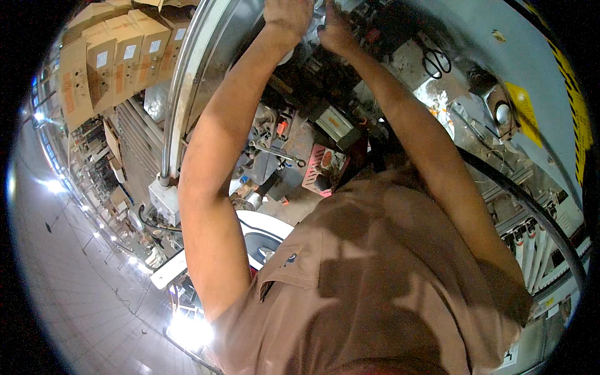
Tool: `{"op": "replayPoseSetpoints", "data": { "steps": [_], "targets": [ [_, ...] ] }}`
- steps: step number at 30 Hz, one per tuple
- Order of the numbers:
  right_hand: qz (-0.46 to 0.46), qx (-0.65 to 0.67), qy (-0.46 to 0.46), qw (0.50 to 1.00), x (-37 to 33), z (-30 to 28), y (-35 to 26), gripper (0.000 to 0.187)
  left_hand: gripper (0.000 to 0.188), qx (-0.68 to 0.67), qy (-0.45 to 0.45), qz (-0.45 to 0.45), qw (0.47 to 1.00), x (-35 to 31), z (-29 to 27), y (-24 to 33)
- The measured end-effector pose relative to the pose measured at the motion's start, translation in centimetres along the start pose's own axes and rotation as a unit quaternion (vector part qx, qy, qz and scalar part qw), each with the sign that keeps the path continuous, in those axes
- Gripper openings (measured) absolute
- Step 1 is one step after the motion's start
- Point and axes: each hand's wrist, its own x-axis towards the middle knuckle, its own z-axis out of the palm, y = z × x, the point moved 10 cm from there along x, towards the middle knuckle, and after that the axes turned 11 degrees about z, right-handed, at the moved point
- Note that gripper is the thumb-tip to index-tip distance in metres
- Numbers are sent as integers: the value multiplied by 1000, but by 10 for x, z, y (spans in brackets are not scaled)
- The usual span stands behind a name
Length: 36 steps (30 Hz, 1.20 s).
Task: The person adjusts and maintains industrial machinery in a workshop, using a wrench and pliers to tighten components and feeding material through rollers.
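Both my arms reach to the upper edge of the head view, into a dark, cluttered machine space. My left hand (288,15) is cut by that edge; it looks curled, its fingertips out of sight. Close on its right, my right hand (338,34) bends with thumb and forefinger toward a pale, shiny thing (310,31) between the hands, whose kind I cannot make out. What either hand grips is hidden.
Black-handled scissors (436,63) lie right of my right forearm. Between my arms are a wrench (279,154), a pink slotted tray (324,169) and a metal block (335,124). Cardboard boxes (119,56) stand at upper left. A thick black cable (525,199) runs at right.
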Motion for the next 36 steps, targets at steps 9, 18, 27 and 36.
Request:
{"op": "replayPoseSetpoints", "data": {
  "steps": [9,18,27,36],
  "targets": [
    [-85,79,-32,993,-22,-44,-34,63,28,-9,-93,-34,995,-28,-1,-23],
    [-97,-84,-45,991,-32,-21,-10,77,29,1,-67,-6,998,-8,15,-9],
    [-84,24,-45,995,-13,-17,15,77,21,26,11,14,999,2,-21,-3],
    [-222,37,-19,974,-78,-25,-3,64,24,-2,-47,9,999,1,-29,-2]
  ]
}}
